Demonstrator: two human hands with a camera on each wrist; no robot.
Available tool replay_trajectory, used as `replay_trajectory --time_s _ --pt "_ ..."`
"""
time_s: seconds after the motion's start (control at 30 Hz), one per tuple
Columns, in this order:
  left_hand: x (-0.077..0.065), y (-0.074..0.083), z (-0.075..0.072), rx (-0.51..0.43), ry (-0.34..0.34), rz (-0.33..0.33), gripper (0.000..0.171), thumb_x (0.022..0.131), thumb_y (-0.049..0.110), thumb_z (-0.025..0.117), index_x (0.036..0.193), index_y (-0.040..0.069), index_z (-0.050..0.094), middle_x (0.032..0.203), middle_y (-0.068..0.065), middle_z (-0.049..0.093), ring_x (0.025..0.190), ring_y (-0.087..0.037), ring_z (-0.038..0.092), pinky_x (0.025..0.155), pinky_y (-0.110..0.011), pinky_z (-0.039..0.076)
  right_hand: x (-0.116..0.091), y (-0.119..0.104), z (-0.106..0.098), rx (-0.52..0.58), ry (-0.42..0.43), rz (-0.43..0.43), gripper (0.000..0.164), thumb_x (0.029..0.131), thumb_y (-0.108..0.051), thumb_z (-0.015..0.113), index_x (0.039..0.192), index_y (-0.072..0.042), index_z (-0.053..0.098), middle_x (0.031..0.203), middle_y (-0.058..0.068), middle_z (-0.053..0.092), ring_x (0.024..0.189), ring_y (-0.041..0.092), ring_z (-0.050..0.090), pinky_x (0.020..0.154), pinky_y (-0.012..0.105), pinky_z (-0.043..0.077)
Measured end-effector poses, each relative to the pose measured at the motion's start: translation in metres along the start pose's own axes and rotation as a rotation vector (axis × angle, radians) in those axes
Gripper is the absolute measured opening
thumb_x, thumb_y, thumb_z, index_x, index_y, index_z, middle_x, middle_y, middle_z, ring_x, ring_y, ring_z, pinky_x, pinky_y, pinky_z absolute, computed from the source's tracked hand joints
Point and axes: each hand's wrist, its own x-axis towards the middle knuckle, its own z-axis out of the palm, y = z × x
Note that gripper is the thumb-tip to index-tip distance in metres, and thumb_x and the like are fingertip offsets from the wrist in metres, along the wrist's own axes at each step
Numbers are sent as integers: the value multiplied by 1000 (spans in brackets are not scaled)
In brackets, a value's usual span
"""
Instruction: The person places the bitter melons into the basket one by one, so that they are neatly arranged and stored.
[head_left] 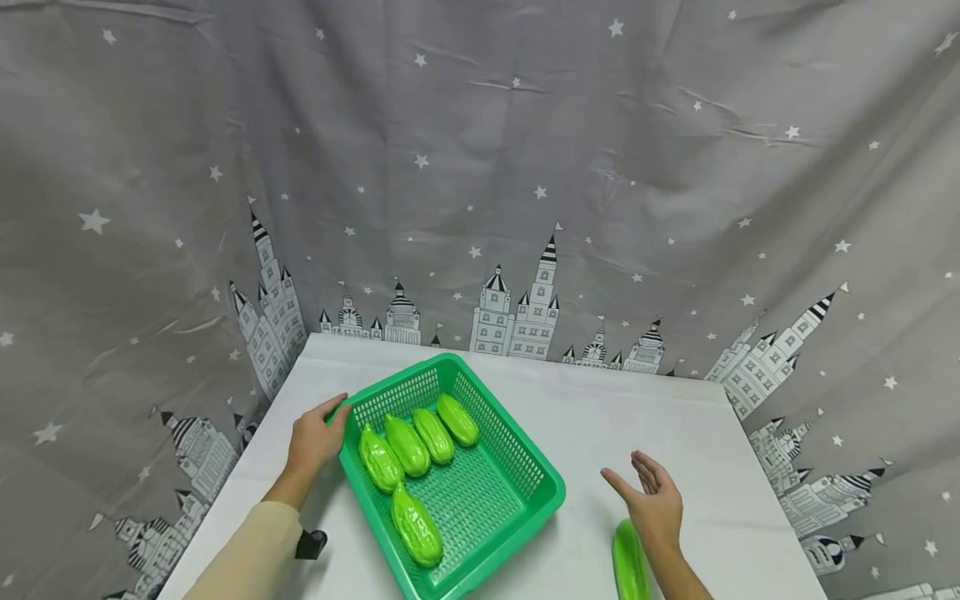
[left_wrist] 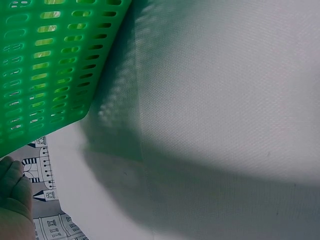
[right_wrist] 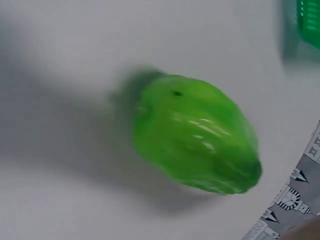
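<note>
A green plastic basket [head_left: 517, 433] with slotted walls stands on the white table. Several glossy, lumpy green gourds [head_left: 407, 446] lie in it, mostly towards its far left side. My left hand [head_left: 315, 437] holds the rim at the basket's left corner; in the left wrist view its fingers [left_wrist: 15, 187] are close below the basket's corner. My right hand [head_left: 657, 504], its fingers apart and holding nothing, hovers right of the basket. Another green gourd [head_left: 628, 558] lies on the table below it, partly hidden by the wrist and large in the right wrist view.
A white cloth-like surface covers the table [head_left: 600, 408]. Behind and beside it hangs a grey curtain [head_left: 487, 167] printed with stars and castles. A small black object [head_left: 311, 544] shows by the left sleeve.
</note>
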Motion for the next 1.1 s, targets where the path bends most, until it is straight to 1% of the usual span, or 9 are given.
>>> replay_trajectory --time_s 0.17,0.3,0.43,0.57,0.67,0.73,0.9,0.97,1.1 --pt "0 2 2 0 9 5 48 107 35 50 146 7 54 145 -21 51 136 -46 43 112 -61 32 -11 15 -9 6 39 38 84 73 -34 92 140 -1 53 142 18 55 135 34 49 114 42 36" --pt "-1 4 1 6 13 5 47 107 33 51 146 7 54 145 -21 51 136 -46 43 113 -60 32 -20 27 -15 13 56 70 85 72 -36 93 139 -1 53 141 18 56 134 34 49 114 45 36" --pt "0 3 1 12 19 9 47 107 33 51 145 7 54 145 -22 51 136 -46 43 113 -60 32 -29 40 -20 6 64 122 89 70 -40 93 138 0 53 140 22 55 134 38 48 114 48 36" --pt "2 1 2 11 18 10 48 107 35 50 146 7 54 145 -22 50 136 -46 43 113 -60 32 -39 49 -24 -16 73 188 88 72 -42 92 138 2 53 139 28 55 132 43 48 113 53 37" --pt "1 0 2 7 18 10 48 107 35 50 146 7 54 145 -21 51 136 -47 43 113 -60 32 -47 54 -24 -52 86 217 86 74 -42 91 137 5 54 136 31 56 128 47 51 110 56 40" --pt "1 0 1 5 21 11 47 107 34 51 145 6 54 145 -22 51 135 -47 43 113 -61 32 -51 57 -23 -78 102 223 86 73 -42 91 135 7 56 134 32 57 125 47 53 107 56 42" --pt "1 1 1 2 23 11 47 107 32 51 145 6 54 144 -22 51 135 -47 44 113 -61 32 -60 64 -20 -136 127 267 95 67 -50 92 131 10 58 130 33 59 120 50 56 101 56 48" --pt "1 3 0 1 16 5 47 107 33 50 146 6 53 145 -22 51 135 -47 43 113 -61 32 -62 66 -19 -151 113 292 100 66 -54 92 131 12 56 130 35 57 120 52 55 100 58 48" --pt "0 3 0 -2 15 0 48 107 34 50 146 6 53 145 -22 51 136 -46 43 113 -60 31 -65 69 -18 -182 95 318 101 66 -54 91 132 13 54 131 37 55 120 53 54 98 59 49"
